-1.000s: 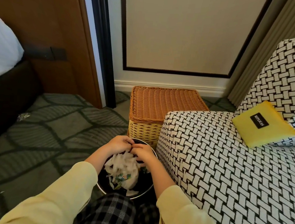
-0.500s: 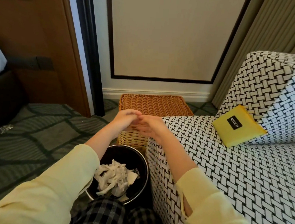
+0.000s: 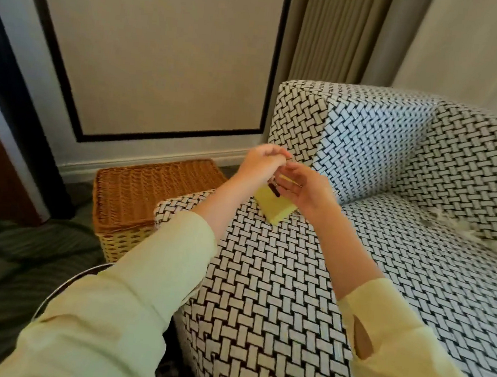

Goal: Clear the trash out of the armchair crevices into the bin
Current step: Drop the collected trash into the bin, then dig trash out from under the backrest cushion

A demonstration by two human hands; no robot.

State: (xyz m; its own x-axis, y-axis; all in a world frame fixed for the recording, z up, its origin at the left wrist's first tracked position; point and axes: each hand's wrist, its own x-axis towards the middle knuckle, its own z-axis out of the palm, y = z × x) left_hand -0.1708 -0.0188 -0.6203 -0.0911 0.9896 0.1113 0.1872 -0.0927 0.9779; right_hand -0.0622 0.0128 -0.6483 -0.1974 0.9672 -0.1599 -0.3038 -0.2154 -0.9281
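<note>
Both hands raised together over the armchair arm, fingertips meeting.

Left hand loosely curled, fingers bent down toward the right; whether it pinches anything cannot be told. Right hand half open, palm toward the left hand, fingers relaxed, nothing clearly gripped. Just behind and below them a yellow pouch leans in the crevice between arm and backrest. White scraps lie at the rear of the seat, far right. Only a sliver of the bin rim shows at lower left, beside the armchair. A wicker basket stands behind it.
</note>
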